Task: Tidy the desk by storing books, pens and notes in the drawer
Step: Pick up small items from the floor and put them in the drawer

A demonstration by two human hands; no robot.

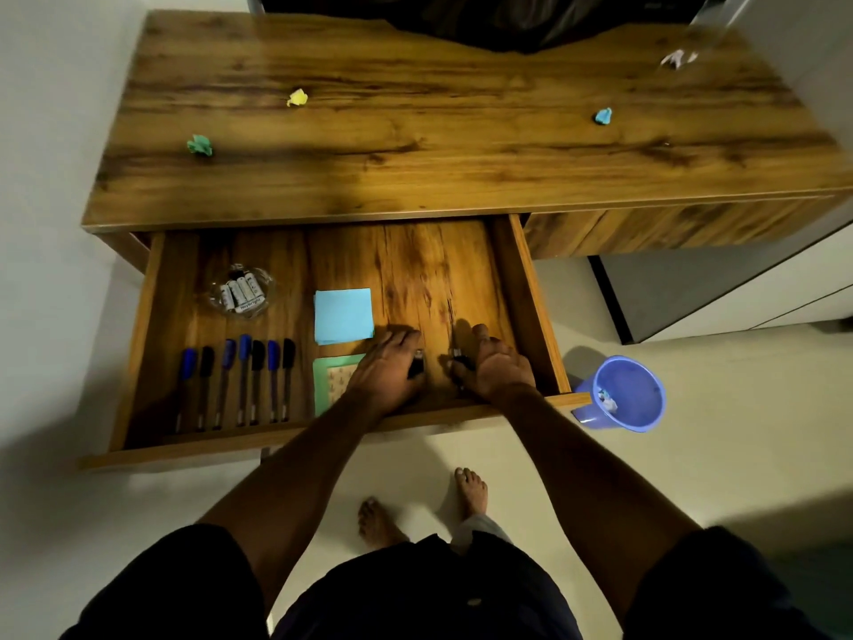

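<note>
The wooden drawer (526,288) is pulled out under the desk top (415,145). Inside it lie a row of several blue and black pens (240,376), a blue note pad (344,315), a green-edged card (328,381) and a clear dish of batteries (242,291). My left hand (385,374) rests low in the drawer, fingers closed on a small black object (416,368). My right hand (494,364) sits beside it, closed on another small black object (459,362). Both objects are partly hidden.
Crumpled paper balls lie on the desk: green (200,145), yellow (297,97), blue (603,115), white (675,59). A blue bin (646,418) with paper scraps stands on the floor right of the drawer. My bare feet are below the drawer front.
</note>
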